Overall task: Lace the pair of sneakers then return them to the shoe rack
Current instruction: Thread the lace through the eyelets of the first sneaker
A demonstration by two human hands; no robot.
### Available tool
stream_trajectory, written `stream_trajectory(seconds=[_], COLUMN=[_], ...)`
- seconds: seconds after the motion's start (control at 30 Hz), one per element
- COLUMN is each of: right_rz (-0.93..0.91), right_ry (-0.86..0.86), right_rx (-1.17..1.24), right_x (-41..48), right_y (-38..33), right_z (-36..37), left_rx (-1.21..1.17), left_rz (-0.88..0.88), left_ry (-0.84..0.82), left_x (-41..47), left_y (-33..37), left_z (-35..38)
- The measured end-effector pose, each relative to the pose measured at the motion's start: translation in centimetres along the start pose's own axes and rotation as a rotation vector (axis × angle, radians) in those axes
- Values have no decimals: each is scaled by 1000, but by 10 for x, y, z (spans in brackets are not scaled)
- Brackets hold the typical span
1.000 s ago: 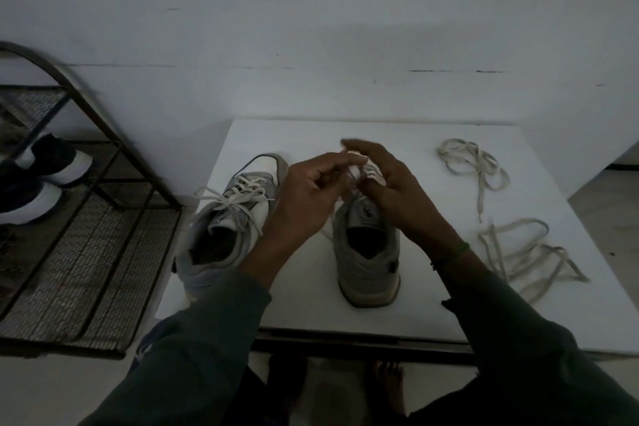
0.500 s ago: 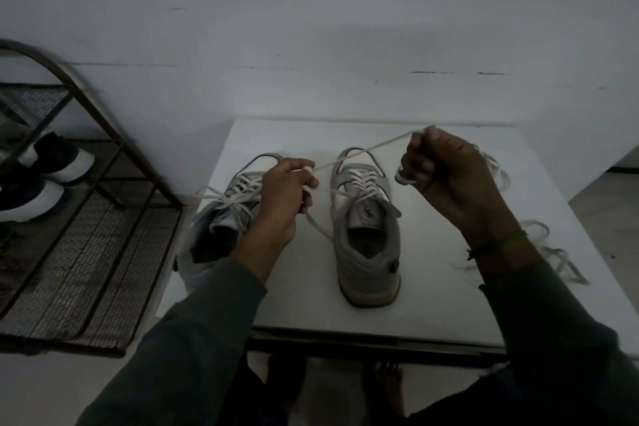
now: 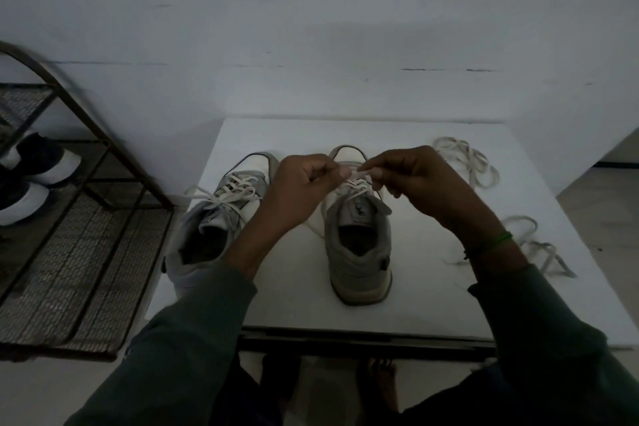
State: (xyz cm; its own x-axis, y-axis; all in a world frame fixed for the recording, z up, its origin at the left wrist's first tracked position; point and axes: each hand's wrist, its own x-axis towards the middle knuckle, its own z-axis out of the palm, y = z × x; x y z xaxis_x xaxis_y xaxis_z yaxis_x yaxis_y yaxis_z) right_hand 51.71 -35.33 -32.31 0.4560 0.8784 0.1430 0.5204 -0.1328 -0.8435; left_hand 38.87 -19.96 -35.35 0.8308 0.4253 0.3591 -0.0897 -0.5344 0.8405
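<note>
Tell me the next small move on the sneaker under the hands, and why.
Probably cross the two ends and draw them into a first knot. The left hand and right hand pinch the lace together above the grey sneaker, whose crossings seem to reach the top; the other sneaker is laced.

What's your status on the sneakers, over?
Left hand and right hand both pinch the lace over the middle sneaker. Other sneaker threaded, ends loose. Spare laces lie aside on the table, clear of the hands.
</note>
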Motion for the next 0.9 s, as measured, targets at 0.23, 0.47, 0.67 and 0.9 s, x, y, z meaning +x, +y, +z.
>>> stream_trajectory(seconds=[0.23, 0.47, 0.67, 0.9], right_rz=[-24, -30, 270, 313], right_ry=[211, 230, 90, 49], right_rx=[106, 100, -573, -349], right_x=[1, 2, -10, -13], right_y=[-5, -4, 12, 18], right_z=[14, 19, 11, 12], left_rx=[-119, 67, 84, 151], left_rz=[-99, 25, -14, 5], left_ry=[-67, -13, 86, 57], left_x=[-3, 1, -2, -11], left_y=[0, -4, -12, -12], left_z=[9, 14, 19, 41])
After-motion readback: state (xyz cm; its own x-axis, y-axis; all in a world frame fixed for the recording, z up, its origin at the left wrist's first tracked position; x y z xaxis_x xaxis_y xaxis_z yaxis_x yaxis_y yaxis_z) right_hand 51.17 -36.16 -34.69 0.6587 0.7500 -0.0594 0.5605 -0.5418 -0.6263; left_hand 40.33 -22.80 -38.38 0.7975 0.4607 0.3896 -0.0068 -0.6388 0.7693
